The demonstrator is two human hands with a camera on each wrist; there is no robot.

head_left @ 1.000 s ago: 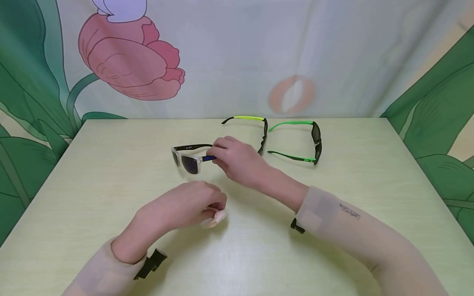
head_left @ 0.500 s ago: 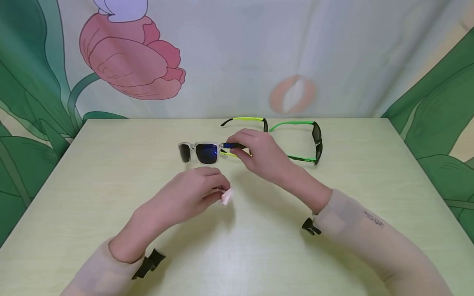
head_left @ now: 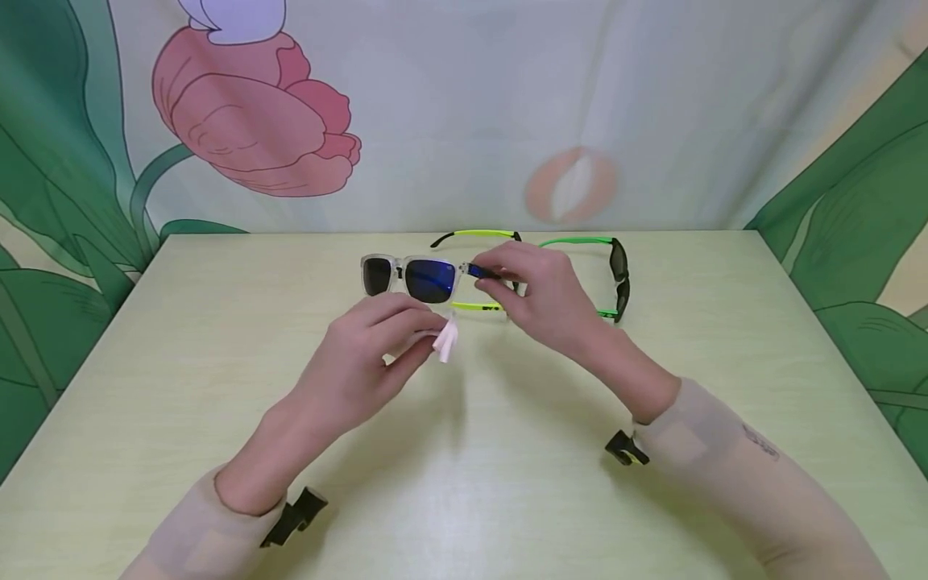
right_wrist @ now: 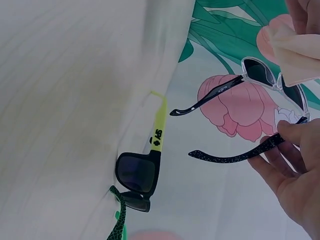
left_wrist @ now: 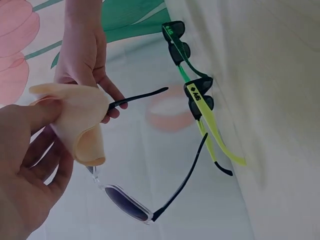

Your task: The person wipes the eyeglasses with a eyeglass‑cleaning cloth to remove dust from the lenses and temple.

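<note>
Beyond the far edge of the pale table (head_left: 181,338) hangs a floral curtain (head_left: 449,105). Your right hand (head_left: 540,292) pinches one arm of the clear sunglasses (head_left: 430,280) between thumb and fingers, raised above the table with both lenses facing you. Your left hand (head_left: 362,354) has thumb and fingers clamped on a cloth (head_left: 445,341) close to the lenses; I can't tell whether it touches them. Near the far edge lie the yellow pair (right_wrist: 136,173) and, toward the far right corner, the green pair (head_left: 619,262), arms unfolded.
</note>
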